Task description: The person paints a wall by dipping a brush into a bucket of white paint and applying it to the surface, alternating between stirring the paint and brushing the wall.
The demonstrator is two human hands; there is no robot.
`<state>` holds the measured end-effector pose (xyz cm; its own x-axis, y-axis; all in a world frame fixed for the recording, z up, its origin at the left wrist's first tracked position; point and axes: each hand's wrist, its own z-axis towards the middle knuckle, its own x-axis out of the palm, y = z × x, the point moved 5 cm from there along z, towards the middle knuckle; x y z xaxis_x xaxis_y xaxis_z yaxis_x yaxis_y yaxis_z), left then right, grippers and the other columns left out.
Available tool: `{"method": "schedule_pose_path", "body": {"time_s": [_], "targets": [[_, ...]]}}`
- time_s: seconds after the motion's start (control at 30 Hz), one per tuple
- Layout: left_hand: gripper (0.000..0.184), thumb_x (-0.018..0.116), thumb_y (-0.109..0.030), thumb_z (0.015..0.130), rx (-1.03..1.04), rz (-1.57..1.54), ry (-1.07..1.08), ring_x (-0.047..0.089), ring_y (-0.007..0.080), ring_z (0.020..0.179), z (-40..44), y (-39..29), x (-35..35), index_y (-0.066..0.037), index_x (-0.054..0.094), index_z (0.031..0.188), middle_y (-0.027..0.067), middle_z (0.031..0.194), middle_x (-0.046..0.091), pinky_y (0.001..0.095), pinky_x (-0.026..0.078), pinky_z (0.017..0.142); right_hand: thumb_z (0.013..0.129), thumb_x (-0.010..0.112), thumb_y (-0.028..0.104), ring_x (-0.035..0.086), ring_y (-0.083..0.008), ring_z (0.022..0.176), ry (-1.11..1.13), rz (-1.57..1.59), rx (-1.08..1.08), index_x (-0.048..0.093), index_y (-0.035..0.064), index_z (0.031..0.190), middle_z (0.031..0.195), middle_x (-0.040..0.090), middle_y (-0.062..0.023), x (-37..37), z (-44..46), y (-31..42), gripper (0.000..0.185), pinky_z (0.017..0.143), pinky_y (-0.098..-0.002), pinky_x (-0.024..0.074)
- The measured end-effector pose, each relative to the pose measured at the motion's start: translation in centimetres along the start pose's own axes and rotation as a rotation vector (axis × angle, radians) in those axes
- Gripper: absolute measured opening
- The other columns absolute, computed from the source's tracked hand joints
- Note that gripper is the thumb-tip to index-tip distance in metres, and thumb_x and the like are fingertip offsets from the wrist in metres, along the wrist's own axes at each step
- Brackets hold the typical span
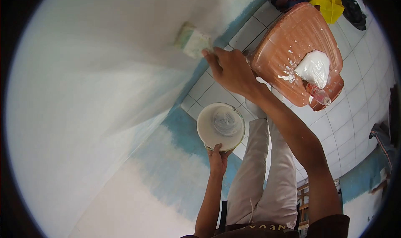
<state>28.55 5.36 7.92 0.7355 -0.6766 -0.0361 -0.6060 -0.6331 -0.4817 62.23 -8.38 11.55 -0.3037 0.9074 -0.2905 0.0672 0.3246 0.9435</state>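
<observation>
Head view: a brush (197, 43) was grasped by the right hand (233, 71) beyond the bucket (206, 127), its bristles (182, 35) seemingly against the wall (104, 62); the bucket was gripped near its rim by the left hand (217, 159). Light, overlapping strokes were probably called for, the bucket held level.

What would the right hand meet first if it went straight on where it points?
The wall, most likely, through the brush in the right hand; whether brush and wall already touch is unclear.

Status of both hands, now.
Left hand: closed on the rim of the bucket, thumb inside.
Right hand: closed, holding the brush.
</observation>
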Motion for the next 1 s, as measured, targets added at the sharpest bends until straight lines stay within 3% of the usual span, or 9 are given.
{"method": "schedule_pose_path", "body": {"time_s": [0.1, 0.27, 0.33, 0.47, 0.53, 0.63, 0.7, 0.83, 1.0], "targets": [[0.062, 0.055, 0.0, 0.092, 0.022, -0.006, -0.004, 0.054, 0.0371, 0.127, -0.2, -0.2, -0.1, -0.004, 0.028, 0.148, 0.0193, 0.142, 0.044, 0.054, 0.059, 0.096, 0.105, 0.05, 0.035, 0.058, -0.0377, 0.048, 0.041, 0.094, -0.232, 0.064, -0.0062, 0.09, 0.055, 0.059, -0.0189, -0.2, -0.1, 0.6, 0.046, 0.053, -0.0452, 0.0485], [0.062, 0.055, 0.0, 0.091, 0.007, 0.008, 0.036, 0.055, 0.0373, 0.126, 0.3, -1.0, -0.7, -0.004, 0.028, 0.147, 0.0197, 0.142, 0.044, 0.0544, 0.059, 0.095, 0.105, 0.05, 0.037, 0.049, -0.0284, 0.051, -0.061, 0.193, -0.19, 0.062, -0.0015, 0.097, 0.061, 0.053, -0.0206, 3.3, 6.0, -9.0, 0.041, 0.054, -0.0419, 0.0408], [0.062, 0.056, 0.0, 0.092, 0.017, 0.023, 0.027, 0.055, 0.0373, 0.125, 0.2, -1.9, -0.6, -0.004, 0.027, 0.147, 0.0198, 0.141, 0.044, 0.0543, 0.059, 0.095, 0.106, 0.044, 0.041, 0.066, -0.0407, 0.073, 0.048, 0.021, -0.064, 0.065, -0.0019, 0.103, 0.078, 0.066, -0.0245, 3.5, 6.5, -12.8, 0.048, 0.07, -0.048, 0.0518], [0.063, 0.055, 0.0, 0.092, 0.028, 0.072, -0.01, 0.056, 0.0374, 0.125, -0.1, -2.7, -0.7, -0.005, 0.026, 0.147, 0.0202, 0.141, 0.044, 0.0545, 0.059, 0.095, 0.104, 0.046, 0.04, 0.069, -0.0421, 0.082, 0.066, -0.133, 0.214, 0.066, -0.0034, 0.103, 0.085, 0.07, -0.0241, 4.2, 5.9, -20.6, 0.048, 0.077, -0.0494, 0.054], [0.063, 0.056, 0.0, 0.091, 0.037, 0.058, 0.014, 0.056, 0.0372, 0.125, -0.2, -2.7, -0.5, -0.005, 0.026, 0.147, 0.0203, 0.141, 0.044, 0.054, 0.06, 0.095, 0.104, 0.047, 0.041, 0.071, -0.042, 0.076, -0.017, -0.348, 0.369, 0.066, -0.0066, 0.093, 0.076, 0.07, -0.0225, 3.4, 5.7, -20.5, 0.053, 0.073, -0.0456, 0.0552], [0.063, 0.056, 0.001, 0.091, 0.038, 0.031, 0.048, 0.057, 0.0368, 0.124, -0.8, -2.2, -0.7, -0.006, 0.027, 0.147, 0.0202, 0.14, 0.045, 0.053, 0.061, 0.094, 0.101, 0.051, 0.036, 0.067, -0.0488, 0.078, 0.081, 0.039, 0.466, 0.068, -0.0069, 0.088, 0.079, 0.069, -0.0278, 1.7, 5.4, -12.5, 0.047, 0.078, -0.0514, 0.0549], [0.063, 0.056, 0.001, 0.091, 0.034, 0.011, 0.07, 0.057, 0.0365, 0.124, -1.4, -1.8, -0.6, -0.006, 0.027, 0.146, 0.02, 0.14, 0.045, 0.0524, 0.061, 0.093, 0.102, 0.051, 0.033, 0.067, -0.0478, 0.073, -0.077, -0.159, 0.194, 0.068, -0.0061, 0.082, 0.072, 0.066, -0.0284, -0.2, 3.9, -6.1, 0.047, 0.074, -0.0519, 0.0551], [0.063, 0.055, 0.001, 0.091, 0.026, 0.021, 0.111, 0.058, 0.0363, 0.122, -1.8, -1.4, -0.5, -0.006, 0.027, 0.146, 0.0196, 0.139, 0.046, 0.0513, 0.062, 0.092, 0.105, 0.049, 0.033, 0.066, -0.0444, 0.066, -0.043, -0.01, -0.084, 0.066, -0.0039, 0.083, 0.065, 0.063, -0.0258, -4.3, -0.6, 6.9, 0.046, 0.065, -0.0533, 0.0507], [0.063, 0.056, 0.002, 0.09, 0.066, 0.02, 0.106, 0.059, 0.0365, 0.122, -2.8, -2.6, -0.2, -0.006, 0.029, 0.146, 0.0197, 0.139, 0.047, 0.0514, 0.061, 0.093, 0.106, 0.048, 0.035, 0.059, -0.0429, 0.057, 0.025, 0.083, -0.185, 0.061, -0.0031, 0.086, 0.06, 0.057, -0.0229, -2.9, 1.0, 6.8, 0.045, 0.059, -0.0512, 0.0443]]}}
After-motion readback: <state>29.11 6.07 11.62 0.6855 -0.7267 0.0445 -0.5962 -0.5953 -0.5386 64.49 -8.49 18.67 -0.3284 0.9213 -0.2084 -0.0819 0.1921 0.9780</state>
